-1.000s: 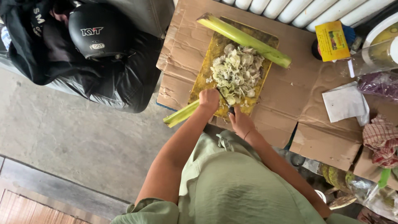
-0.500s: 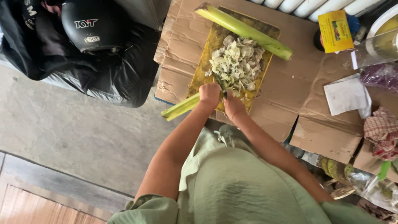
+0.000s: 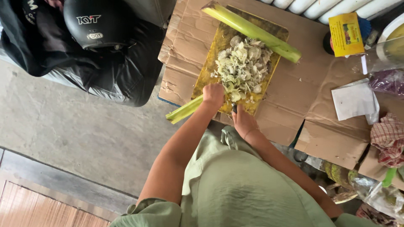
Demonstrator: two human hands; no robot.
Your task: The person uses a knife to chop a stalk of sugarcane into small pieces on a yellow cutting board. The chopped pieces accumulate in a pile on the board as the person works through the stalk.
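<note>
Bare concrete floor (image 3: 84,138) on the left, open room there. Black helmet (image 3: 99,23) on a dark seat, well apart from the work. Left hand (image 3: 213,96) curled shut on a pale green stalk (image 3: 185,110) that sticks out over the near edge of the yellow cutting board (image 3: 210,67). Right hand (image 3: 243,122) just beside it, closed around a dark knife handle (image 3: 234,108); blade hidden. Heap of thin pale slices (image 3: 242,65) fills the board middle. Second long stalk (image 3: 252,31) lies across the far edge. Flattened cardboard (image 3: 315,134) underneath, cluttered at right.

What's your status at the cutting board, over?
Left hand grips green stalk. Right hand holds knife. Sliced pile ahead on cutting board.
</note>
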